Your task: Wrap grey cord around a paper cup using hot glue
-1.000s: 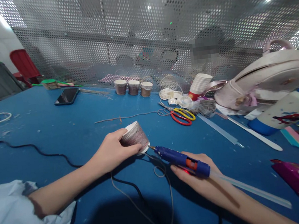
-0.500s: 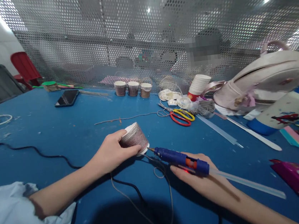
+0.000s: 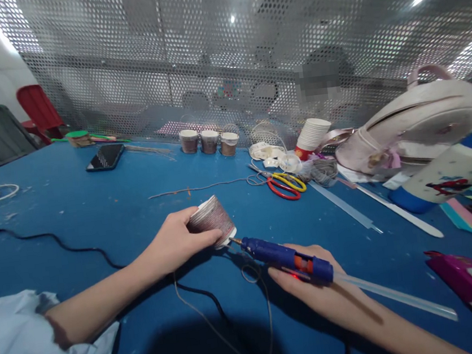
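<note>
My left hand [image 3: 179,239] is closed round a small paper cup [image 3: 214,220] wound with grey-brown string, tilted with its white rim toward the lower right. From that rim a loose length of grey string [image 3: 269,309] hangs and loops over the table. A blue hot glue gun [image 3: 285,255] is gripped in my right hand [image 3: 312,287], its metal nozzle at the cup's white edge. Out of the gun's back end sticks a long clear glue stick [image 3: 398,294]. A small red light glows on the gun's side.
Three string-wrapped cups [image 3: 210,141] stand at the back. Scissors [image 3: 283,186] with red and yellow handles lie near a grey yarn bundle [image 3: 324,171]. Also on the blue table are a phone [image 3: 106,156], stacked paper cups [image 3: 314,134], a pale bag [image 3: 417,122] and a magenta tool [image 3: 466,293].
The glue gun's nozzle has shifted slightly left and down along the cup's edge. My left hand keeps its hold on the cup, almost unmoved.
</note>
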### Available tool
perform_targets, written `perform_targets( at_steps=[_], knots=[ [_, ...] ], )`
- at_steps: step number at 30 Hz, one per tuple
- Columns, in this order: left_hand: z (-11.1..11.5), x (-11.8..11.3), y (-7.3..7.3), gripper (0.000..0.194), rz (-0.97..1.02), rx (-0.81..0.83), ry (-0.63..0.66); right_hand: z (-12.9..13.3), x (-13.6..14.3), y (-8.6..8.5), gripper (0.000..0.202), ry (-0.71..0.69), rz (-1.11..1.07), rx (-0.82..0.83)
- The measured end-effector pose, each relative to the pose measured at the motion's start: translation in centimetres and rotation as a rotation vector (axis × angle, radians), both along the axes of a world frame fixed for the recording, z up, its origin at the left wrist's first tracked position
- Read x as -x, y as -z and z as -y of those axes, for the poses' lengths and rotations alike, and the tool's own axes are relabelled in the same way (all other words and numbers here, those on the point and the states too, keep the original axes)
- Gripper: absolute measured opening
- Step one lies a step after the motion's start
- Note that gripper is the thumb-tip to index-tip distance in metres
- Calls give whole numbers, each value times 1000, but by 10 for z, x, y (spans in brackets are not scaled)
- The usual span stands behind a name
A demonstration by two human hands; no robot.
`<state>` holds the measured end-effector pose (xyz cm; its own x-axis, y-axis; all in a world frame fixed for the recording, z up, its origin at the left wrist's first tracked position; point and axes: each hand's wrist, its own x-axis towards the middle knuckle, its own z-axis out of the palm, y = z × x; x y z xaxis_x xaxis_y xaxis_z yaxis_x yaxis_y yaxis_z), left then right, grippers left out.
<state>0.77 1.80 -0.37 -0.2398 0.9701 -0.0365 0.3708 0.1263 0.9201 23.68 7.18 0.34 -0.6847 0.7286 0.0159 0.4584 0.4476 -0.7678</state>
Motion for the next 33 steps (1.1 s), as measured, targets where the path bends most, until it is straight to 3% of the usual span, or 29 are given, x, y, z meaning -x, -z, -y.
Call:
perform_targets(
  at_steps=[8, 13, 19, 23, 33],
  knots=[
    [-1, 0, 0, 25, 95, 12, -17, -2, -5, 2, 27, 54, -33, 155],
    [1, 0, -2, 24, 56, -14, -21, -1, -8, 4, 35, 222, -10, 267],
    [1, 0, 1, 29, -106, -67, -10, -1, -6, -2, 27, 30, -19, 97],
    [2, -1, 0, 28, -183, -84, -22, 1, -4, -3, 26, 32, -1, 6],
    [2, 0, 3, 27, -234, -102, -10, 1, -3, 0, 26, 48, -3, -38]
  ],
)
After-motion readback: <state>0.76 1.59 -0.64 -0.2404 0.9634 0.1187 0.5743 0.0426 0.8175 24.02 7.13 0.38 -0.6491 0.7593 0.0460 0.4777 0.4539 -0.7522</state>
